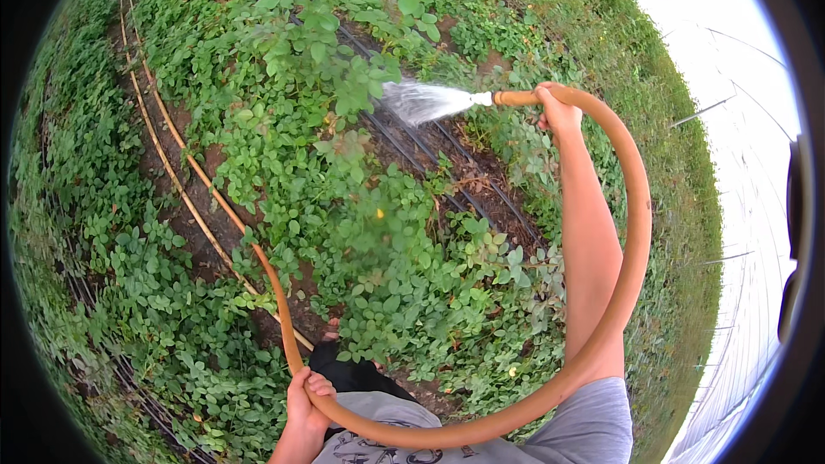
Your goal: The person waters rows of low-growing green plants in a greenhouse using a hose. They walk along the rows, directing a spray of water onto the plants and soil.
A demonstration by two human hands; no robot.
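An orange rubber hose [635, 206] bends in a wide loop in front of my body. Near its outlet end, my right hand [555, 108] grips it with the arm stretched out. A white spray nozzle [482, 98] on that end throws a fan of water [425, 102] to the left, onto leafy green plants [322, 77] and the soil beside them. Lower down, my left hand [310, 393] is closed around the hose close to my grey shirt. From there the hose runs away along the ground to the upper left.
Black drip irrigation lines [412, 142] cross the soil of the bed. A second, paler hose or pole [187, 200] lies along the dirt path [193, 238] at the left. Dense leafy rows flank the path. White greenhouse sheeting [741, 161] stands at the far right.
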